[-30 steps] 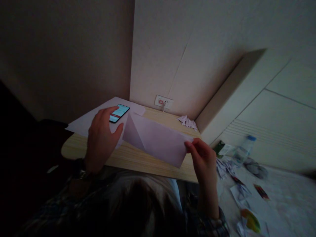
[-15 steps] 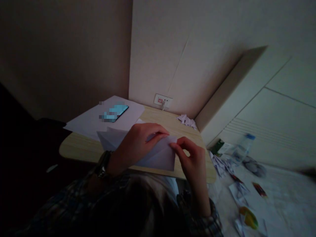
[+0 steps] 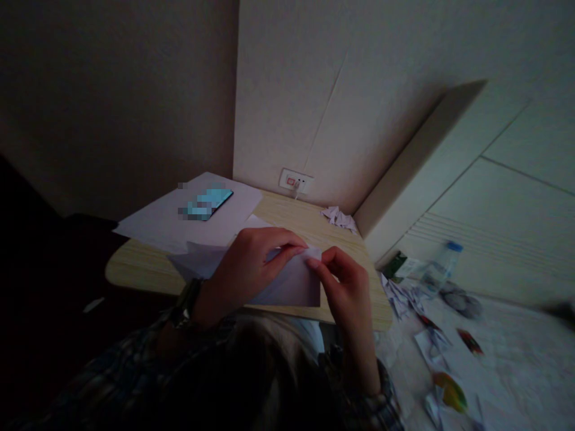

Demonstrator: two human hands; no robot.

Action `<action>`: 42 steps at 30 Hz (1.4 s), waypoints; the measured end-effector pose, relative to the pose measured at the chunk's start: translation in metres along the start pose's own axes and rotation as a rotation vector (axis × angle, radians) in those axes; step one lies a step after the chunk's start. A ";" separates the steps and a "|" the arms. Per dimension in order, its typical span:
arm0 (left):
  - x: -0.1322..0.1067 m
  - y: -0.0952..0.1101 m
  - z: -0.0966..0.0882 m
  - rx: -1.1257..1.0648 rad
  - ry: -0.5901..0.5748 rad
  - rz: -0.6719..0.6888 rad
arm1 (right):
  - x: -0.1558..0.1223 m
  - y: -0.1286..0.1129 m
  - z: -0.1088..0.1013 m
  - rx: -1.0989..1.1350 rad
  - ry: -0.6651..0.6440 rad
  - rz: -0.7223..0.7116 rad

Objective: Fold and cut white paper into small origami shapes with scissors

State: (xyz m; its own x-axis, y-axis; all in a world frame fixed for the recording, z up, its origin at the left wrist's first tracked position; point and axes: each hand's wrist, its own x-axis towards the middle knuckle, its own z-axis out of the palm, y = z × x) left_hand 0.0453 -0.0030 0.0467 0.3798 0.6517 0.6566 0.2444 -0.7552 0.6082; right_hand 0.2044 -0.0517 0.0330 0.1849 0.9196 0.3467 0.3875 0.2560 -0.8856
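A sheet of white paper [image 3: 291, 286] is held over the front of the small wooden table [image 3: 148, 266]. My left hand [image 3: 251, 263] reaches across it, thumb and fingers pinching its upper edge. At the upper right corner of the same sheet, my right hand [image 3: 345, 281] pinches the paper between thumb and forefinger. The two sets of fingertips are close together. Part of the sheet is hidden behind my left hand, and its left end sticks out beyond that wrist.
A lit phone [image 3: 209, 203] lies on flat white sheets [image 3: 157, 224] at the table's left. Folded paper pieces [image 3: 339, 219] sit at the back right, below a wall socket [image 3: 296, 181]. On the bed [image 3: 530, 353] at right are a plastic bottle [image 3: 442, 269] and more folded papers [image 3: 402, 296].
The left end of the sheet has dipped slightly, and its lower edge at right has risen a little. Both hands keep their pinch with only small shifts.
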 end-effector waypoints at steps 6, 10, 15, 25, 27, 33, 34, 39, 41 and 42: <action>0.000 0.001 -0.001 -0.017 0.010 -0.040 | 0.000 -0.001 0.003 0.002 0.017 -0.009; 0.001 0.002 -0.001 -0.026 0.016 -0.054 | -0.001 -0.003 0.004 0.008 0.032 -0.007; 0.001 0.003 -0.002 -0.035 0.003 -0.065 | -0.002 -0.004 0.004 0.014 0.043 0.002; -0.001 0.004 -0.003 -0.045 -0.057 -0.067 | -0.004 -0.003 0.005 -0.002 0.071 -0.037; -0.001 0.003 -0.003 -0.045 -0.088 -0.079 | -0.004 -0.002 0.005 -0.022 0.080 -0.041; -0.001 0.000 -0.005 -0.071 -0.115 -0.115 | -0.006 -0.002 0.006 -0.035 0.082 -0.052; -0.001 -0.001 -0.004 -0.066 -0.114 -0.115 | -0.006 -0.002 0.006 -0.037 0.082 -0.053; 0.000 -0.001 -0.003 -0.022 -0.126 -0.098 | -0.006 -0.001 0.008 -0.051 0.097 -0.056; 0.000 -0.002 -0.004 -0.011 -0.126 -0.091 | -0.006 -0.001 0.008 -0.023 0.096 -0.055; 0.000 -0.002 -0.004 -0.004 -0.123 -0.089 | -0.006 -0.001 0.007 0.002 0.081 -0.049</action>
State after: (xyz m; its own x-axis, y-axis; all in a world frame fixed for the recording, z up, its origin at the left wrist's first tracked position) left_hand 0.0416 -0.0011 0.0471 0.4635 0.7023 0.5403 0.2787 -0.6943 0.6635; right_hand 0.1964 -0.0554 0.0293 0.2382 0.8789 0.4133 0.3957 0.3008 -0.8677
